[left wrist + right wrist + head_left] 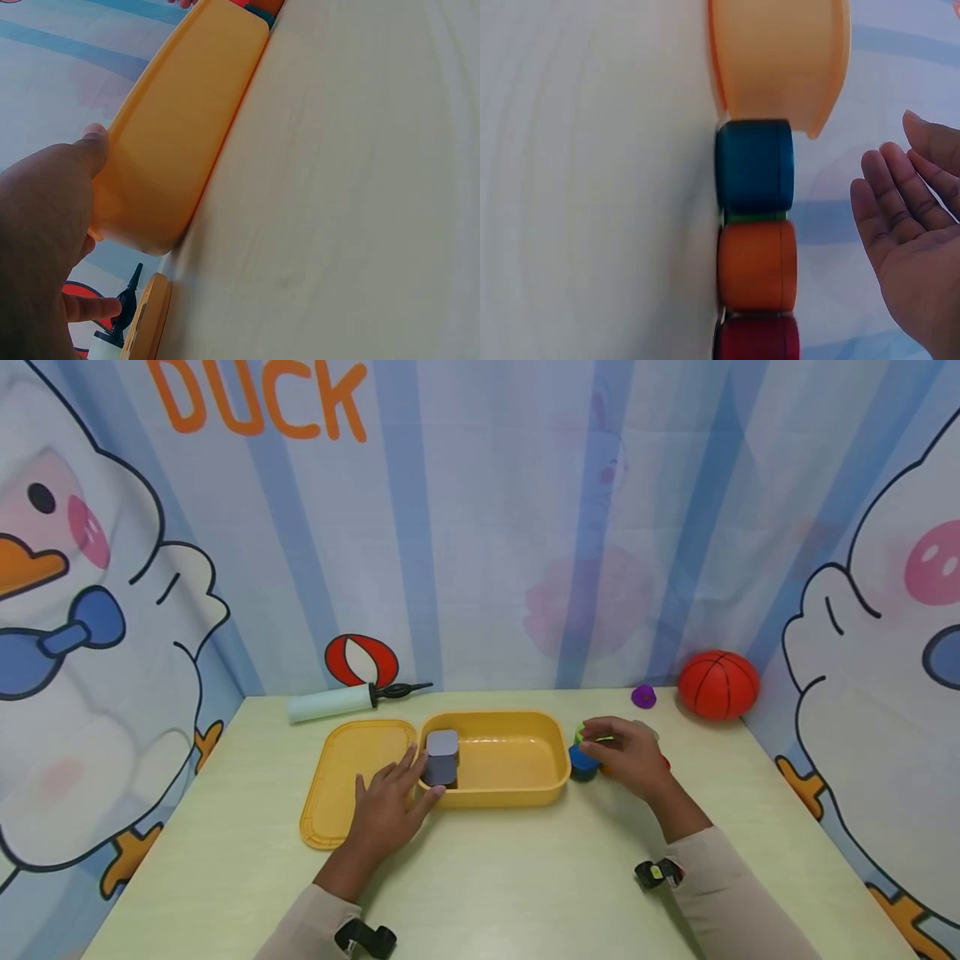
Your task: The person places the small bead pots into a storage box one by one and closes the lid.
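Note:
My left hand (388, 806) rests at the left end of a yellow plastic box (517, 797), thumb at the near rim and fingers spread along the left rim. Inside that end sit two grey rounded blocks (442, 743). Beyond the box's right end, my right hand (626, 752) hovers over a group of small lidded tubs, fingers loosely bent and nothing in them. In the right wrist view a blue tub (754, 165), an orange tub (756, 266) and a red tub (757, 339) stand in line, with a green tub (756, 217) partly hidden behind.
A yellow lid (337, 785) lies flat left of the box, partly under my left hand. Behind it lies a pale green pump (333, 702) with a black nozzle. A small purple object (643, 697) and a red ball (718, 685) are at the back right, before the curtain.

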`<action>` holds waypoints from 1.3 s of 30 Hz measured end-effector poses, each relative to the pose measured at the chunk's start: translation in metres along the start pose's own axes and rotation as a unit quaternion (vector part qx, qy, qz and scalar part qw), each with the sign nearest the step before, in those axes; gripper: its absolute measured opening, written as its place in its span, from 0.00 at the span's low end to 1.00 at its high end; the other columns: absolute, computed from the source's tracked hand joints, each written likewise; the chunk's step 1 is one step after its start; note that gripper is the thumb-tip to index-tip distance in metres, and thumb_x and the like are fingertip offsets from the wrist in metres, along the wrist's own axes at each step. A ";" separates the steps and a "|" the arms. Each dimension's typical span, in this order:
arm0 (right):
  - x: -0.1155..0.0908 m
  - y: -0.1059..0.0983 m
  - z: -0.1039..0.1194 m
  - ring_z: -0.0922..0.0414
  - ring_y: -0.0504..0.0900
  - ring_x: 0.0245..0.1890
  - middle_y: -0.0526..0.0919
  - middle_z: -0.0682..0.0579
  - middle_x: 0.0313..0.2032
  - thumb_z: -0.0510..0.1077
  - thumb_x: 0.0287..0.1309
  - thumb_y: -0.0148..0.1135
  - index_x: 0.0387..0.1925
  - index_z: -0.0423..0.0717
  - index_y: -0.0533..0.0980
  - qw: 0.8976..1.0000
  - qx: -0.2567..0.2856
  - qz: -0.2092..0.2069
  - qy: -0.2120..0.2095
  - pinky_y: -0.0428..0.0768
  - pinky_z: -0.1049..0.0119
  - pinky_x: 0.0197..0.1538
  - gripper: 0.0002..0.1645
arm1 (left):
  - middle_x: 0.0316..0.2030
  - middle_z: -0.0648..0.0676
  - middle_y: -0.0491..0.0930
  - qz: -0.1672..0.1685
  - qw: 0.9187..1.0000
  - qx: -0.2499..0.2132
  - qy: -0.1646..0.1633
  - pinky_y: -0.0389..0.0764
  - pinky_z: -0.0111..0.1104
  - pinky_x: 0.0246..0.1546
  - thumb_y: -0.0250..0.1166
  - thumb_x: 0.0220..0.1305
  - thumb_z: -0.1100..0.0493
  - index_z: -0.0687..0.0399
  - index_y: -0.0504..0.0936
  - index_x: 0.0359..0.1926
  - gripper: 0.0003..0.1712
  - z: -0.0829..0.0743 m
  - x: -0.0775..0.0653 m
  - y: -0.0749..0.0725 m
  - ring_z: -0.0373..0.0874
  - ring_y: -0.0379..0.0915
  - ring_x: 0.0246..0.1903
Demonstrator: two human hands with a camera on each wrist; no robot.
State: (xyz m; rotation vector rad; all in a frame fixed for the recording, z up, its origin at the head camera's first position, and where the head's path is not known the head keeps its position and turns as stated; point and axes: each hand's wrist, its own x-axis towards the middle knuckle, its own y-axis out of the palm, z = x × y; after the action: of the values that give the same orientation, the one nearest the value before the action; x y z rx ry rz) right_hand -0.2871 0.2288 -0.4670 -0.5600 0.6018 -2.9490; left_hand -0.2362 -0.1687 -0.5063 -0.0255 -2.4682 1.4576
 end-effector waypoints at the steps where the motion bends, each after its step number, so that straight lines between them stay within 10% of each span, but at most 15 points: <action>1: -0.001 -0.002 -0.002 0.64 0.89 0.48 0.90 0.31 0.51 0.34 0.68 0.73 0.58 0.30 0.84 1.000 -0.004 -0.007 0.001 0.84 0.81 0.54 0.20 | 0.86 0.49 0.59 0.001 1.000 0.000 0.000 0.44 0.82 0.76 0.61 0.78 0.31 0.43 0.66 0.85 0.44 0.000 0.000 0.000 0.67 0.66 0.79; 7: -0.005 -0.015 -0.014 0.67 0.88 0.49 0.91 0.35 0.53 0.38 0.72 0.71 0.58 0.35 0.85 0.997 -0.058 -0.040 0.029 0.80 0.85 0.54 0.17 | 0.86 0.49 0.59 0.001 1.000 -0.002 -0.001 0.45 0.82 0.76 0.61 0.78 0.31 0.42 0.66 0.85 0.44 -0.001 -0.001 0.000 0.67 0.67 0.79; 16: -0.007 -0.031 -0.026 0.37 0.88 0.60 0.87 0.33 0.59 0.42 0.76 0.68 0.60 0.33 0.84 0.993 -0.064 -0.082 0.049 0.79 0.85 0.53 0.19 | 0.86 0.49 0.59 0.001 1.000 0.003 -0.001 0.45 0.82 0.76 0.61 0.78 0.31 0.43 0.65 0.85 0.44 -0.001 0.000 -0.001 0.66 0.66 0.80; 23: -0.007 -0.036 -0.045 0.66 0.79 0.57 0.89 0.39 0.56 0.41 0.74 0.70 0.53 0.38 0.87 0.981 -0.095 -0.163 0.038 0.78 0.54 0.72 0.12 | 0.86 0.49 0.58 0.004 1.000 0.001 0.001 0.47 0.82 0.76 0.61 0.78 0.32 0.44 0.65 0.85 0.44 -0.001 0.000 -0.002 0.66 0.67 0.79; 26: -0.007 -0.037 -0.051 0.72 0.76 0.56 0.89 0.38 0.56 0.35 0.70 0.71 0.52 0.36 0.87 0.976 -0.100 -0.192 0.025 0.75 0.62 0.73 0.11 | 0.86 0.50 0.58 0.002 1.000 0.004 0.002 0.48 0.82 0.76 0.61 0.78 0.31 0.44 0.65 0.85 0.44 -0.001 0.000 -0.001 0.66 0.68 0.79; 30: -0.008 -0.039 -0.057 0.55 0.82 0.60 0.88 0.36 0.58 0.33 0.68 0.72 0.52 0.33 0.87 0.973 -0.111 -0.203 0.019 0.73 0.70 0.71 0.13 | 0.86 0.50 0.58 0.003 1.000 0.008 0.002 0.48 0.82 0.76 0.61 0.78 0.31 0.44 0.65 0.85 0.44 -0.001 0.000 -0.002 0.66 0.68 0.79; 35: -0.010 -0.040 -0.060 0.37 0.79 0.67 0.86 0.33 0.61 0.35 0.68 0.72 0.53 0.31 0.86 0.971 -0.120 -0.200 0.046 0.72 0.39 0.77 0.16 | 0.86 0.49 0.58 0.008 1.000 0.006 -0.002 0.46 0.82 0.76 0.60 0.78 0.30 0.43 0.65 0.85 0.44 -0.001 0.000 -0.002 0.66 0.68 0.79; 39: -0.011 -0.042 -0.062 0.35 0.76 0.70 0.83 0.33 0.65 0.39 0.70 0.72 0.57 0.32 0.85 0.971 -0.115 -0.192 0.082 0.68 0.33 0.80 0.19 | 0.86 0.49 0.58 0.006 1.000 0.005 -0.002 0.46 0.82 0.76 0.60 0.78 0.30 0.43 0.65 0.85 0.44 0.000 0.000 0.000 0.65 0.68 0.79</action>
State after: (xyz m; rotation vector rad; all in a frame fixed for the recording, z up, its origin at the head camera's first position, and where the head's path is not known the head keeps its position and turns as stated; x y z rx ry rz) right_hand -0.2997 0.2914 -0.5079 -0.5018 0.9616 -3.3371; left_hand -0.2362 -0.1688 -0.5058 -0.0362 -2.4671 1.4775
